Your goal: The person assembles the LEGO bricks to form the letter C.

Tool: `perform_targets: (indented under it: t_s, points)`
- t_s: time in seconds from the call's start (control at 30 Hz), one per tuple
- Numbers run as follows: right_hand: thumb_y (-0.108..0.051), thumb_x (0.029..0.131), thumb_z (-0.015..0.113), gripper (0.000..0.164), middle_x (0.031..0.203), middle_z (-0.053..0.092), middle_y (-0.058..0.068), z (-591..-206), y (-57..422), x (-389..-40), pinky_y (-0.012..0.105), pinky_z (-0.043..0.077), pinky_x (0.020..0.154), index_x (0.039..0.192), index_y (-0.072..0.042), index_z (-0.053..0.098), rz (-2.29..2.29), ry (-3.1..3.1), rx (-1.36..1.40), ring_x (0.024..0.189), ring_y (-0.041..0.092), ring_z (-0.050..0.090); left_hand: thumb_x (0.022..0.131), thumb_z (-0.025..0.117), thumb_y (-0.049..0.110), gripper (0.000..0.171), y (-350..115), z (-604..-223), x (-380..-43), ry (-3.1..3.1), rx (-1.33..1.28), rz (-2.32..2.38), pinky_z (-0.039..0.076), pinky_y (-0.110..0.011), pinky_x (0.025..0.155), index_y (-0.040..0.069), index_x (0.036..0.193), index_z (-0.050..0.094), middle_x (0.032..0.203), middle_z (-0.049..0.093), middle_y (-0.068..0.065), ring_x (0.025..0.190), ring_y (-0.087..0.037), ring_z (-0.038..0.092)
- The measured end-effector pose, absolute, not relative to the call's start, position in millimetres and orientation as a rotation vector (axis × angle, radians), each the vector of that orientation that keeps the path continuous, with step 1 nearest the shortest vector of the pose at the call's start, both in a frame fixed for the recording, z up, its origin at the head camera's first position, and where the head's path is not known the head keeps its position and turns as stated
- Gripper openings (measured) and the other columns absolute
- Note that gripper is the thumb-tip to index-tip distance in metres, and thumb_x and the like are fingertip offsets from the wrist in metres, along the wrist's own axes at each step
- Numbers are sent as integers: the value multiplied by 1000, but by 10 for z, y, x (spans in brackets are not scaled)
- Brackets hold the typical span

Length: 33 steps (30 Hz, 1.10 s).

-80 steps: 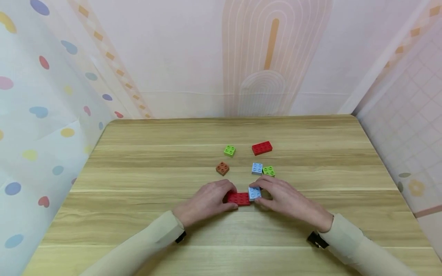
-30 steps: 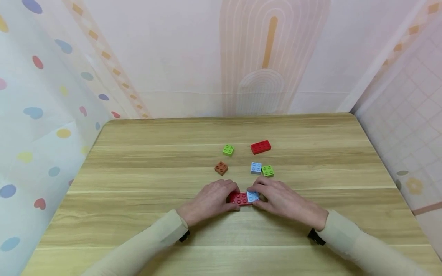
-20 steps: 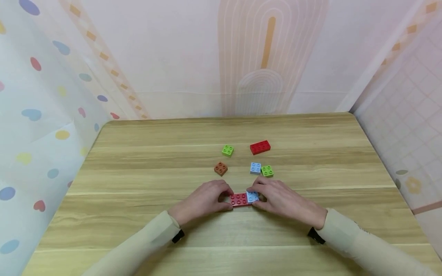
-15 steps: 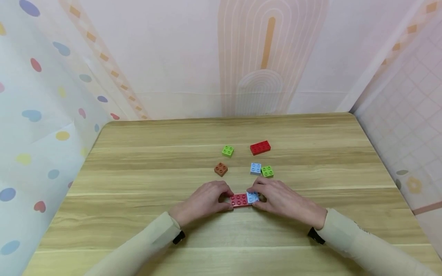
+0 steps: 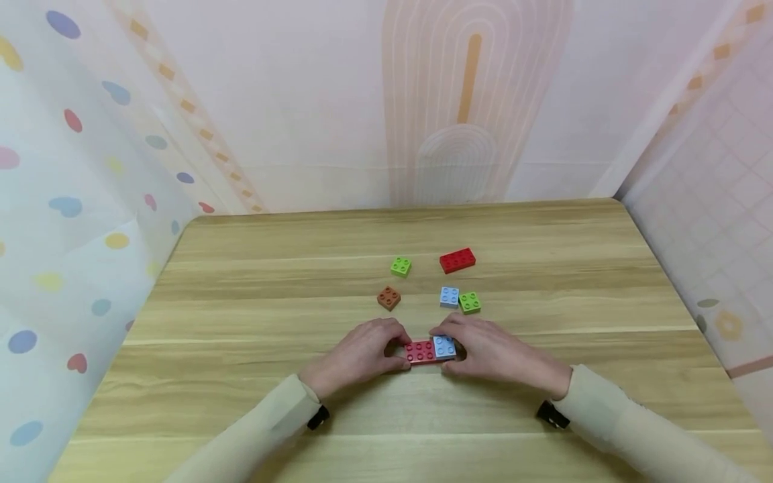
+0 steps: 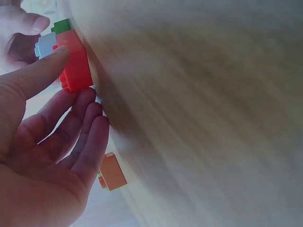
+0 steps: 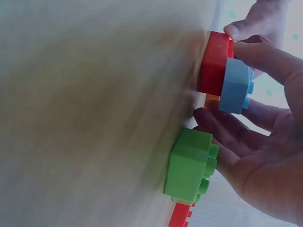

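A long red toy building brick [image 5: 419, 351] lies on the wooden table in front of the person. On its right end sits a square light blue brick [image 5: 444, 347], studs up. The left hand [image 5: 362, 355] holds the red brick's left end between thumb and fingers; in the left wrist view the thumb [image 6: 59, 56] lies along the red side. Around the blue brick, the right hand [image 5: 492, 352] has its thumb at the near side and fingers at the far side. In the right wrist view the blue brick [image 7: 234, 85] overlaps the red brick's top edge.
Behind the hands lie a second light blue brick [image 5: 449, 296] and a green one [image 5: 470, 302] side by side. Farther back are a brown brick [image 5: 389, 298], another green brick [image 5: 401, 266] and a second long red brick [image 5: 457, 260]. Patterned cloth [image 5: 302, 100] borders the table.
The right hand has brought the blue brick leftward onto the red brick's right end. The left fingers have drawn back a little to the left, showing more of the red brick.
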State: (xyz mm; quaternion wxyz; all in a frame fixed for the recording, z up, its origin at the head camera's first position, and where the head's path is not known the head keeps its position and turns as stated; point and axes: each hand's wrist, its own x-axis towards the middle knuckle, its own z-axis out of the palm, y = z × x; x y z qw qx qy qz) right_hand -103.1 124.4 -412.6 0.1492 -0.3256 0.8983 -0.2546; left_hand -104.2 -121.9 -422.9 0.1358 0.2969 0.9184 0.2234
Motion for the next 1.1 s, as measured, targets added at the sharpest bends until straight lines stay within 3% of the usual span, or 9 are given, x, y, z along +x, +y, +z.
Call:
perform_targets:
  t_s: [0.23,0.47,0.87,1.1]
  points:
    - [-29,83,78,48,118,61,0,-4157,1229,-1049,33,48,84,124,-11,61,-775,2574,-894,98,10,55,84,76,34,28,-1222,-4229,-1034,2665,852,634,49,-31,80,17,105,67,97,61,9,86,-8,55]
    - [-28,85,76,35,109,64,-5,-4154,1218,-1064,26,50,77,115,-13,65,-763,2577,-935,91,5,57,88,73,30,35,-1297,-4184,-1059,2560,849,753,48,-31,92,14,118,66,111,65,7,101,-7,57]
    - [-29,86,75,36,112,65,-2,-4174,1221,-1054,29,51,82,116,-12,66,-739,2592,-962,97,7,58,90,71,17,29,-1545,-4122,-1247,2685,877,1065,46,-41,99,12,118,66,119,66,2,115,-16,58]
    - [-28,86,75,36,114,65,-2,-4172,1214,-1049,30,51,84,117,-12,66,-730,2591,-960,99,8,58,88,73,15,35,-1623,-4154,-1439,2693,909,1184,41,-43,104,12,122,64,124,64,3,117,-17,57]
